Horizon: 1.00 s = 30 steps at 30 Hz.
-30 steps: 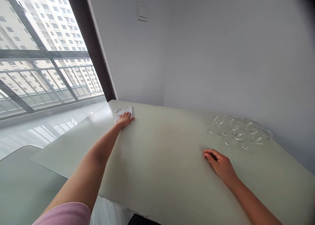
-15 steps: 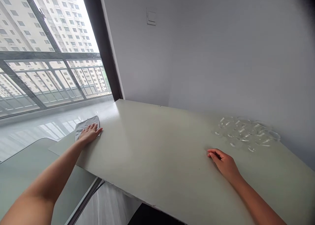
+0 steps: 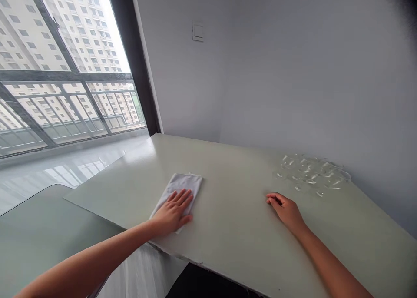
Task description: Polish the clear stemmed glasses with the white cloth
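Observation:
My left hand [image 3: 172,213] lies flat on a folded white cloth [image 3: 187,181], fingers stretched out and pressing it against the tabletop. The cloth sits left of the middle of the pale, glossy table [image 3: 228,241], and its near part is partly hidden under my palm and wrist. To the right, my right hand [image 3: 285,211] rests on the table with its fingers curled in; nothing shows in them. Beyond that hand stands a cluster of several clear glasses [image 3: 311,172], close together near the wall.
A grey wall [image 3: 293,72] with a switch plate [image 3: 197,31] runs along the far side. At left are a large window [image 3: 61,72] and a chair with a smooth greenish surface [image 3: 42,241]. Something black [image 3: 202,283] sits below the near table edge.
My left hand has slid the cloth rightward from the table's left edge toward the middle. The right hand stays curled on the table; the view has shifted slightly.

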Available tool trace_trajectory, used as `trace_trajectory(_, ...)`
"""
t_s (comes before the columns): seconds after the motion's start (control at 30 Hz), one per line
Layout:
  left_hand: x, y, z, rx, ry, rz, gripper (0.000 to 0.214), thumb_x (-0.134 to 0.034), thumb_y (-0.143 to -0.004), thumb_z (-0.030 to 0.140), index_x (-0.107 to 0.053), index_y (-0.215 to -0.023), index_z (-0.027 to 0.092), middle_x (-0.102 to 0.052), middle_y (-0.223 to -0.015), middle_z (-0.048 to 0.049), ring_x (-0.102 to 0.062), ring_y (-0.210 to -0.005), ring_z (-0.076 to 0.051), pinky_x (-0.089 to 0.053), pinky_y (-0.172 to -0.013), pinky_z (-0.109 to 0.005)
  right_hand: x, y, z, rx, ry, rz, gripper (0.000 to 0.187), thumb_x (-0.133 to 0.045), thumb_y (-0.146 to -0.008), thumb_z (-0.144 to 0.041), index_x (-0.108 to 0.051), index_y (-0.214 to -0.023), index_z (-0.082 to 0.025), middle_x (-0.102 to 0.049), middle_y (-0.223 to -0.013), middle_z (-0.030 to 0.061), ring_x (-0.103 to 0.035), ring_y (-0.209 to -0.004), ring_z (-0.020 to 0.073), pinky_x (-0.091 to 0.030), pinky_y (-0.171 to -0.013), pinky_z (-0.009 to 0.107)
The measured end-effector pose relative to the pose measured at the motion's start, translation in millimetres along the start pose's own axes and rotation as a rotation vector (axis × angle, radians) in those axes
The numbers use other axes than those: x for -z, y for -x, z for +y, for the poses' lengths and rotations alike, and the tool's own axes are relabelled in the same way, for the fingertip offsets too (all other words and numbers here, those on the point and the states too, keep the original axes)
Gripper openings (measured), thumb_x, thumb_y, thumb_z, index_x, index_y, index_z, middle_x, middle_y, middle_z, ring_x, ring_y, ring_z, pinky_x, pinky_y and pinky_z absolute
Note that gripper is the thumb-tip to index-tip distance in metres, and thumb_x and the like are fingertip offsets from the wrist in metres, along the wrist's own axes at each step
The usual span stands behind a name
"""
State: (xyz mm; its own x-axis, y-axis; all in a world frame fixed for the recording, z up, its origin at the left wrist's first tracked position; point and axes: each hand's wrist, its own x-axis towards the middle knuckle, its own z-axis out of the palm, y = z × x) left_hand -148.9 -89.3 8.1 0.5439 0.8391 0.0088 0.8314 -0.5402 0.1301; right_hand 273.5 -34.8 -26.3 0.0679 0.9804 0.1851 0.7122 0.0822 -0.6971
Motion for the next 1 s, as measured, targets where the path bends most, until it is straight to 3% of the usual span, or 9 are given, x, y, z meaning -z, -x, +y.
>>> trace_trajectory(0.2,-7.3,-48,95,-0.315,0.155,-0.071,0.071,-0.033,-0.082,0.058,-0.017,-0.139,0.019,-0.014,-0.146,-0.0081,-0.007,-0.134,-0.025,-0.006,-0.109,-0.045,-2,0,0,0.02,-0.023,0.008,0.028,-0.042,-0.075,-0.035,-0.062,-0.086,-0.02,-0.067,-0.077,0.0028,-0.061,-0.069,0.0174,-0.046,-0.066,0.03)
trace_trajectory(0.27,-13.5,-62,117,-0.352,0.237,-0.06,0.073,-0.037,-0.08,0.058,-0.019,-0.139,0.018,-0.016,-0.146,-0.0088,-0.008,-0.134,-0.026,-0.006,-0.109,-0.046,-1,0,-2,0.022,-0.036,0.009,0.026,-0.041,-0.076,-0.033,-0.062,-0.086,-0.02,-0.067,-0.077,0.0026,-0.061,-0.069,0.0172,-0.046,-0.067,0.03)
trace_trajectory(0.37,-22.3,-79,136,-0.29,0.452,0.017,0.07,-0.04,-0.081,0.055,-0.021,-0.138,0.019,-0.021,-0.145,-0.0088,-0.013,-0.134,-0.025,-0.011,-0.109,-0.044,2,1,-15,0.062,-0.028,0.092,0.026,-0.04,-0.078,-0.03,-0.062,-0.088,-0.019,-0.066,-0.081,0.0038,-0.061,-0.074,0.0174,-0.047,-0.07,0.031)
trace_trajectory(0.5,-20.4,-92,136,-0.12,0.819,0.272,0.048,-0.037,-0.087,0.043,-0.034,-0.131,0.023,-0.033,-0.139,-0.0071,-0.027,-0.13,-0.02,-0.025,-0.106,-0.039,0,20,-58,0.266,0.119,0.145,0.03,-0.036,-0.084,-0.029,-0.062,-0.094,-0.018,-0.063,-0.098,0.0083,-0.058,-0.09,0.0194,-0.046,-0.079,0.033)
trace_trajectory(0.6,-11.9,-95,124,-0.058,0.94,0.491,0.038,-0.04,-0.087,0.036,-0.041,-0.123,0.025,-0.039,-0.134,-0.0069,-0.033,-0.125,-0.02,-0.028,-0.104,-0.04,-19,47,-92,0.405,0.292,-0.027,0.04,-0.036,-0.087,-0.038,-0.055,-0.114,-0.016,-0.051,-0.122,0.013,-0.045,-0.114,0.0257,-0.036,-0.095,0.04)
trace_trajectory(0.73,-12.4,-97,105,0.082,0.964,0.638,0.031,-0.04,-0.087,0.033,-0.042,-0.117,0.025,-0.044,-0.126,-0.0056,-0.038,-0.12,-0.019,-0.03,-0.101,-0.039,-58,62,-107,0.362,0.466,-0.287,0.067,-0.042,-0.08,-0.056,-0.036,-0.133,-0.015,-0.03,-0.139,0.0177,-0.021,-0.128,0.0392,-0.022,-0.099,0.053)
trace_trajectory(0.83,-21.4,-100,97,0.164,0.96,0.632,0.03,-0.039,-0.087,0.035,-0.042,-0.115,0.025,-0.046,-0.122,-0.0048,-0.04,-0.117,-0.018,-0.03,-0.101,-0.038,-76,33,-99,0.249,0.504,-0.348,0.072,-0.034,-0.08,-0.062,-0.031,-0.135,-0.015,-0.021,-0.143,0.0183,-0.01,-0.13,0.0425,-0.011,-0.099,0.057)
trace_trajectory(1.0,-28.8,-107,94,0.27,1.022,0.546,0.03,-0.037,-0.086,0.04,-0.044,-0.109,0.023,-0.048,-0.12,-0.0056,-0.045,-0.112,-0.019,-0.033,-0.097,-0.038,-73,-62,-75,0.079,0.526,-0.247,0.064,-0.027,-0.084,-0.059,-0.039,-0.127,-0.014,-0.024,-0.142,0.0166,-0.014,-0.129,0.038,-0.007,-0.101,0.051)
